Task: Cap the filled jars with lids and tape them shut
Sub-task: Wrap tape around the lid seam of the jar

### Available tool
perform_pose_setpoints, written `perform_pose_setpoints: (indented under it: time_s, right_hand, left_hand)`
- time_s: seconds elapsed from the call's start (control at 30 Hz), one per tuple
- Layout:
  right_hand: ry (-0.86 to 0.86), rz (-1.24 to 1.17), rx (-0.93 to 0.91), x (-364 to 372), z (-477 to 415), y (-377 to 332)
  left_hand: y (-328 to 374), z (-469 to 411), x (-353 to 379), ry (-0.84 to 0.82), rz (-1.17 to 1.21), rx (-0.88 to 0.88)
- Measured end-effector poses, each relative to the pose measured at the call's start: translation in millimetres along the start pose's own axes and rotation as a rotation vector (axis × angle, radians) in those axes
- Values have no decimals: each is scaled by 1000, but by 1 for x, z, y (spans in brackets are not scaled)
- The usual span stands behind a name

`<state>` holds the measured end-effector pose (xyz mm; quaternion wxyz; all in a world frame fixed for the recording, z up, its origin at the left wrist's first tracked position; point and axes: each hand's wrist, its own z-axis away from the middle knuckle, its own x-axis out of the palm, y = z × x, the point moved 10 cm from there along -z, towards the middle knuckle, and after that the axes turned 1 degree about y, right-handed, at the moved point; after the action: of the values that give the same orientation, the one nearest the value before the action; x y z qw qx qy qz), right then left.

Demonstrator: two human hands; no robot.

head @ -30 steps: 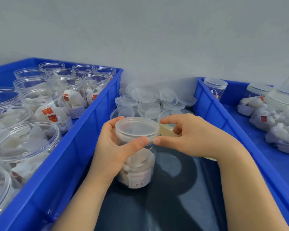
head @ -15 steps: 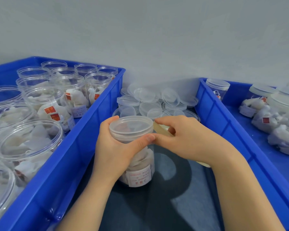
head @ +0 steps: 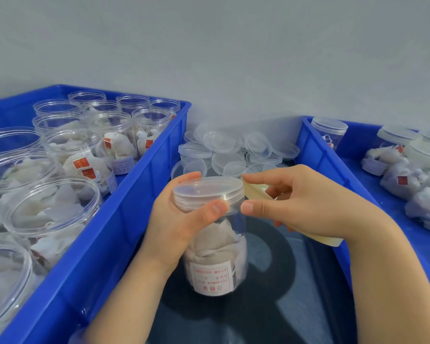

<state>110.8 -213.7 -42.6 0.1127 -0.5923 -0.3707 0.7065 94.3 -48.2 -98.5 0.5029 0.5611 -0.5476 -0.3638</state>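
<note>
A clear jar (head: 215,254) filled with white sachets stands on the dark table between two blue bins, with a clear lid (head: 207,188) on top. My left hand (head: 176,219) grips the jar just under the lid, thumb on the lid's edge. My right hand (head: 305,207) holds a roll of yellowish tape (head: 323,239). Its thumb and forefinger pinch a strip of tape (head: 252,191) right beside the lid's right edge.
The left blue bin (head: 124,219) holds several open filled jars (head: 77,155). The right blue bin (head: 318,155) holds capped jars (head: 329,130), some lying down. A pile of loose clear lids (head: 229,152) lies behind the jar against the grey wall.
My left hand has turned the jar a little. My right hand has drawn back slightly to the right, and a gap now shows between the two thumbs.
</note>
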Motion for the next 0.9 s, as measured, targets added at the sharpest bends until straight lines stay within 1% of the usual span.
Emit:
perform_pose_setpoints:
  time_s: [0.13,0.37,0.63,0.8,0.9]
  right_hand:
    - [-1,-32,-4,-1,1,0]
    - [-59,-4,9,6,-1,0]
    - [-25,-18,35,5,-5,6]
    - [-65,-22,67,10,-7,13]
    - [-51,50,68,14,-11,12]
  left_hand:
    - [3,1,2,-22,-6,2]
    - [7,3,6,-91,-35,7]
    - [1,3,8,-124,-23,-5]
    - [3,4,3,-55,-118,57]
    - [6,4,1,-31,-229,75]
